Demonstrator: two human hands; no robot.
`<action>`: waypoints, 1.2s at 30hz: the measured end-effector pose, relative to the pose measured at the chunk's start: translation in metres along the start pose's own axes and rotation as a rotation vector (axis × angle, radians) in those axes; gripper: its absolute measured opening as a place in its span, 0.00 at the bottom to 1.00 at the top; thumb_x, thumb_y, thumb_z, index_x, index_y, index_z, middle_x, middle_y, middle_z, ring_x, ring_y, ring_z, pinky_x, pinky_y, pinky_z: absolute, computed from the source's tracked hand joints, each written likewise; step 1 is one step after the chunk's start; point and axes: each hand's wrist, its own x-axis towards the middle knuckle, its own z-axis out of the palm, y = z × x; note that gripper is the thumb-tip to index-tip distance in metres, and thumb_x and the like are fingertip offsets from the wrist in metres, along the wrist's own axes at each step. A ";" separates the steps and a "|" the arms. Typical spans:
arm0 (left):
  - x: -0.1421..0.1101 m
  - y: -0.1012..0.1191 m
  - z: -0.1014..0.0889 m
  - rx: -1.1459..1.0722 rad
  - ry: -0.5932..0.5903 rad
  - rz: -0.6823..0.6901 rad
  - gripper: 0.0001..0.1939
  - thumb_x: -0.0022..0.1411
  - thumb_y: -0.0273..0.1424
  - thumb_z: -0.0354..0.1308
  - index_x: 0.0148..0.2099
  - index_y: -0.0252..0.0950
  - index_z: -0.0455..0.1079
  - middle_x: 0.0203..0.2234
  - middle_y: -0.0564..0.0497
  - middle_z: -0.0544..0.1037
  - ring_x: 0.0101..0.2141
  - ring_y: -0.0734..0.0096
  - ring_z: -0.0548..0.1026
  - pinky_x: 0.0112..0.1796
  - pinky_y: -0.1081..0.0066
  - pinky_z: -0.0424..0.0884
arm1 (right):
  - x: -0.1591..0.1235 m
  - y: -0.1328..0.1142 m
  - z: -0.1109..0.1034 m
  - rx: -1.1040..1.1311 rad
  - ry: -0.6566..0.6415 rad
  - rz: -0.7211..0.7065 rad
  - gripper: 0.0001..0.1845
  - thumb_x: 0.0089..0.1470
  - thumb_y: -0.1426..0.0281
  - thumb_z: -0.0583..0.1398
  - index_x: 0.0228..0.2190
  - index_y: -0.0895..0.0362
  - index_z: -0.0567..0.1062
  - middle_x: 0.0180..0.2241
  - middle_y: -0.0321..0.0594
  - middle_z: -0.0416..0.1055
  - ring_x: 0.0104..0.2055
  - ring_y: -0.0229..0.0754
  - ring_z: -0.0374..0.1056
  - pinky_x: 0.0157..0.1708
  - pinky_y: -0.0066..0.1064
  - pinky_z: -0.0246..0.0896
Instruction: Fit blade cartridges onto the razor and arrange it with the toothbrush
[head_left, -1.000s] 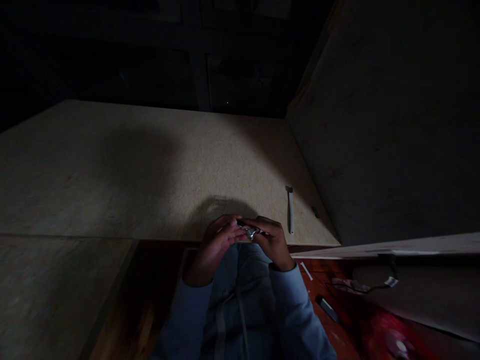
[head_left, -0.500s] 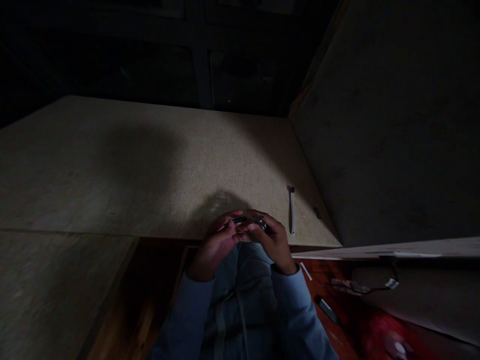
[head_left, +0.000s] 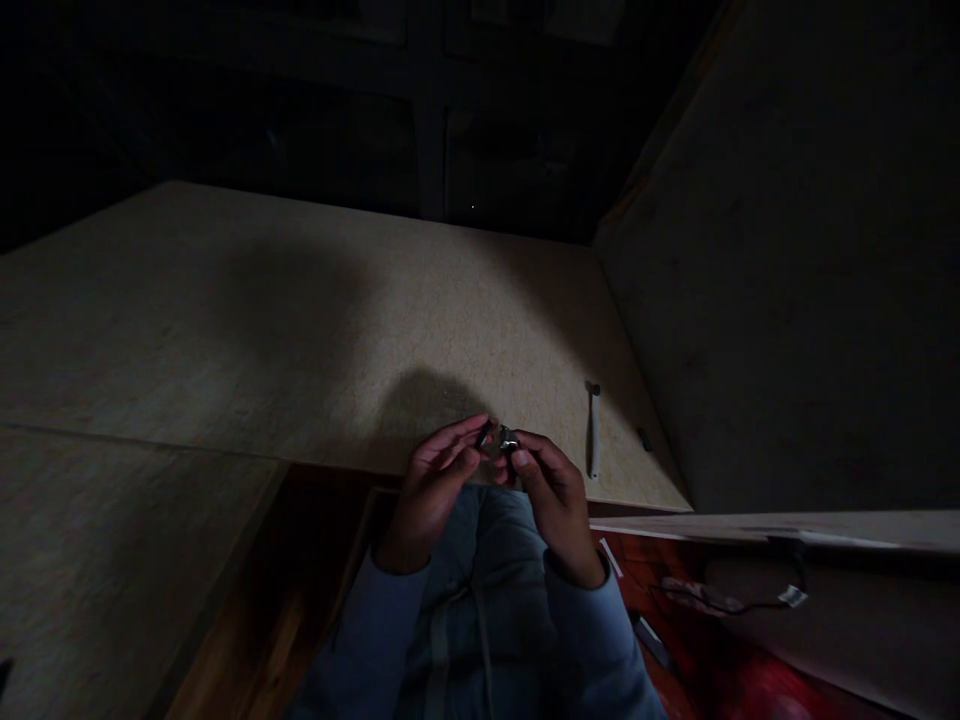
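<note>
The scene is very dark. My left hand (head_left: 435,480) and my right hand (head_left: 551,490) meet just over the near edge of a pale board (head_left: 337,340). Between their fingertips sits a small shiny metal piece (head_left: 507,440), pinched by my right thumb and fingers. My left fingers pinch a small dark part (head_left: 484,434) beside it; I cannot make out what either piece is. Blue sleeves cover both forearms.
A slim white-handled tool (head_left: 592,430) lies on the board to the right of my hands, with a small dark item (head_left: 645,439) beyond it. An upright panel (head_left: 787,280) walls the right side. A cable (head_left: 750,600) and small objects lie on reddish floor at lower right.
My hands have drawn slightly apart and the fingers have straightened, so the small metal piece now shows between the fingertips. The view has shifted a little.
</note>
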 end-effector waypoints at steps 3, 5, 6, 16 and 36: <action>-0.002 0.002 0.001 0.017 -0.020 0.012 0.23 0.54 0.38 0.73 0.51 0.37 0.79 0.50 0.41 0.79 0.50 0.57 0.77 0.51 0.64 0.73 | -0.001 0.000 0.003 -0.059 0.013 -0.036 0.11 0.66 0.65 0.58 0.46 0.54 0.78 0.36 0.41 0.76 0.33 0.37 0.72 0.34 0.28 0.70; -0.003 0.003 0.001 0.021 -0.050 0.028 0.21 0.56 0.37 0.72 0.51 0.39 0.80 0.50 0.41 0.79 0.51 0.58 0.78 0.51 0.65 0.73 | -0.001 -0.001 0.004 -0.100 0.008 -0.073 0.11 0.66 0.67 0.58 0.45 0.53 0.78 0.37 0.41 0.76 0.34 0.36 0.72 0.36 0.29 0.70; -0.003 0.003 0.001 0.024 -0.062 0.037 0.20 0.57 0.36 0.71 0.51 0.39 0.80 0.50 0.42 0.79 0.51 0.58 0.78 0.51 0.66 0.73 | -0.001 -0.002 0.004 -0.117 0.007 -0.089 0.11 0.66 0.67 0.58 0.45 0.53 0.79 0.37 0.41 0.76 0.34 0.36 0.72 0.37 0.29 0.69; -0.004 0.004 0.004 0.032 -0.089 0.079 0.16 0.58 0.33 0.70 0.49 0.40 0.80 0.50 0.42 0.80 0.49 0.59 0.79 0.47 0.67 0.76 | -0.002 0.005 0.003 -0.150 0.011 -0.133 0.12 0.66 0.71 0.58 0.47 0.49 0.79 0.39 0.40 0.76 0.38 0.37 0.72 0.39 0.30 0.67; -0.002 0.003 0.005 0.038 -0.131 0.129 0.15 0.59 0.30 0.69 0.49 0.44 0.81 0.49 0.45 0.80 0.47 0.64 0.80 0.45 0.72 0.78 | -0.003 0.002 0.003 -0.211 0.019 -0.161 0.14 0.66 0.71 0.57 0.49 0.50 0.79 0.37 0.41 0.75 0.36 0.38 0.71 0.37 0.31 0.67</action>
